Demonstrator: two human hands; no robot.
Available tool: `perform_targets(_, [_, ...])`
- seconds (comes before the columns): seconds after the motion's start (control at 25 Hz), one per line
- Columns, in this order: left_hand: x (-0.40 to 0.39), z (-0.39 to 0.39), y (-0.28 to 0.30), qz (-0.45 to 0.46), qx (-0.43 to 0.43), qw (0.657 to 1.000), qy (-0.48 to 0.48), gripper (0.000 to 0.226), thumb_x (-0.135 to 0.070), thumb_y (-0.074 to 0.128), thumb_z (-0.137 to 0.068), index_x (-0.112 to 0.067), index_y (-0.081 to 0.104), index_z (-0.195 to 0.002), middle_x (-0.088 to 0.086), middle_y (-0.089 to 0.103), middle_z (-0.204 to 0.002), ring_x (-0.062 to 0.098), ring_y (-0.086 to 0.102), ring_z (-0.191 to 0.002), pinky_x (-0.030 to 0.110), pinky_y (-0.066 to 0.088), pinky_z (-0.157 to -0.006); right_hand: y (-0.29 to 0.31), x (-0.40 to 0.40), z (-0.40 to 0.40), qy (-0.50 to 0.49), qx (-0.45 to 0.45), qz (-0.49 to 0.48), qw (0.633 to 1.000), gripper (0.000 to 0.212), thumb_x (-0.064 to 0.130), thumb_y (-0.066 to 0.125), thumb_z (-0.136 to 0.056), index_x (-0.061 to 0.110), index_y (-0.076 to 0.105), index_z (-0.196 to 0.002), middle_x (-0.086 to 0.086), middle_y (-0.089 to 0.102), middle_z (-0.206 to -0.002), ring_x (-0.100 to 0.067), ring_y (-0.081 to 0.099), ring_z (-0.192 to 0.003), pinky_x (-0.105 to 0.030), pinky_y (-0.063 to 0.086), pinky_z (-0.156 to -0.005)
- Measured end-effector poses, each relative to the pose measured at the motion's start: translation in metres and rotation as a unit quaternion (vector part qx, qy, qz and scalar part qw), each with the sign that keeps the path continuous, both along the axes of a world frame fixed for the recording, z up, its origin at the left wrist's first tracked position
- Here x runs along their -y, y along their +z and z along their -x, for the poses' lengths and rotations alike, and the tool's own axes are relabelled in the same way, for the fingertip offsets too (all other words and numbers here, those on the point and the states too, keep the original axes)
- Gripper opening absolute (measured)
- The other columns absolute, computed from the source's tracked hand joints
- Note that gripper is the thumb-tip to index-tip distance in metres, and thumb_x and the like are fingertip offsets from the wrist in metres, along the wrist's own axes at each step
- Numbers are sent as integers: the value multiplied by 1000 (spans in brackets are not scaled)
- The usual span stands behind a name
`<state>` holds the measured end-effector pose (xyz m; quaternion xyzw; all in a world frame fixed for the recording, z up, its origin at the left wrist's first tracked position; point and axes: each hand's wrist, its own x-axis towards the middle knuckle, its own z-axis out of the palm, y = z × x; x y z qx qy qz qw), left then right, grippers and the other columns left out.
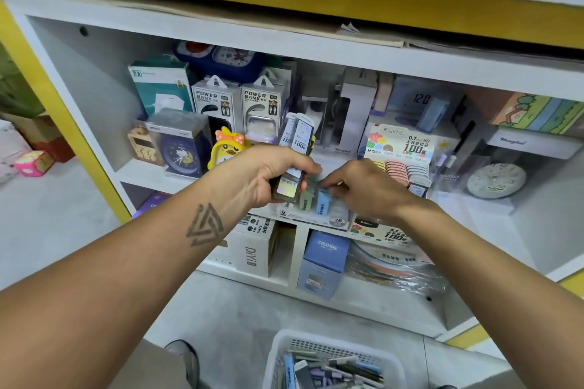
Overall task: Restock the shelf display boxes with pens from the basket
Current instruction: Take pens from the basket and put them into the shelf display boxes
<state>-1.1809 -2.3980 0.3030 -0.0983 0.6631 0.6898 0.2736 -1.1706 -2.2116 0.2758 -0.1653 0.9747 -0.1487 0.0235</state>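
On the far left of the shelf (pixel 151 172) I see a teal box (pixel 161 85), with a purple clock in a clear case (pixel 183 148) in front of it. Next come two power bank boxes (pixel 240 104) and a yellow duck toy with an orange bow (pixel 227 147).

My left hand (pixel 262 174) comes next — its grip is clenched around a bundle of flat dark lead cases (pixel 295 151), held upright in front of the shelf, their tops above my knuckles and a barcode label showing at the lower end. Just below and right of that bundle sits the low display box (pixel 319 216) at the shelf's front edge, with green and blue cases (pixel 322 202) standing in it and a "2B" mark on its front.

My right hand (pixel 363 186) reaches into that box from the right, fingers curled down with the tips among the cases; whether that grip is pinching one I cannot tell, as the fingertips are blurred. Behind this hand stands a taller display box printed "0.7" and "100" (pixel 401 142), with rows of pink and pale cases. Further right a round white clock (pixel 496 180) sits in a clear case.

Below, on the floor — the white basket (pixel 284 354) holds a loose jumble of pens and cases (pixel 335 369).
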Motion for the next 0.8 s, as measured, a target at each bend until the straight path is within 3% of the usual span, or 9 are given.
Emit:
perform_targets(0.04, [-2,-1,0,0,2,1000,-2,14,0,75,-77,-8,65,-81,8,62,-66,12,53,-42,17,44,-42,3,1,-1,-12,7,23,1000,35,5,55,-96,24,71,-121,1,73,-106,-19,68,-91,-36,58,-79])
perform_targets(0.12, [-8,-3,1,-1,-2,1000,-9,17,0,75,-77,-8,65,-88,8,63,-70,12,52,-41,17,44,-41,15,2,0,-84,11,194,977,33,4,51,-99,22,67,-121,-1,74,-93,-15,70,-76,-29,55,-62])
perform_targets(0.2, [-17,-6,1,-7,-19,1000,-13,26,1,77,-75,-9,66,-97,8,64,-73,12,53,-40,18,44,-40,30,4,-2,-158,58,426,889,15,17,57,-100,14,66,-112,-9,75,-85,-17,68,-60,-27,50,-52])
perform_targets(0.24, [-22,-8,0,-5,-31,999,-12,31,0,79,-73,-8,68,-100,8,67,-76,12,55,-41,19,44,-41,35,5,-4,-174,82,485,853,18,28,64,-97,13,65,-108,-11,75,-84,-18,67,-57,-28,49,-50])
perform_targets(0.36, [-37,-15,-3,11,-60,998,-15,42,-6,87,-66,-6,70,-104,10,74,-90,14,61,-52,22,48,-49,35,4,-13,-205,112,471,851,44,38,81,-81,14,60,-111,-12,72,-87,-18,66,-58,-31,54,-55])
perform_targets(0.44, [-47,-19,-3,-35,-39,998,-28,28,-11,86,-70,-10,71,-94,8,72,-80,13,60,-52,23,48,-48,36,-5,-18,-198,119,509,830,36,24,82,-82,10,62,-107,-13,72,-87,-20,67,-62,-31,57,-60])
perform_targets(0.52, [-55,-23,-1,-107,-4,994,-35,16,-16,81,-76,-14,71,-88,6,70,-75,14,59,-53,23,50,-52,41,-19,-22,-175,116,554,806,22,10,78,-85,5,65,-102,-13,73,-79,-18,64,-57,-26,54,-54])
perform_targets(0.64, [-67,-25,-1,-162,28,986,-30,9,-21,73,-82,-13,72,-87,8,73,-78,20,66,-60,32,54,-65,42,-41,-28,-176,112,548,810,21,4,76,-86,4,66,-105,-13,73,-76,-17,58,-51,-22,48,-48])
perform_targets(0.8, [-80,-29,-3,-150,25,988,-29,13,-19,70,-87,-11,71,-97,10,76,-84,23,71,-65,35,59,-64,46,-71,-34,-219,76,507,830,23,6,73,-89,11,65,-110,-11,76,-83,-19,59,-59,-24,46,-49])
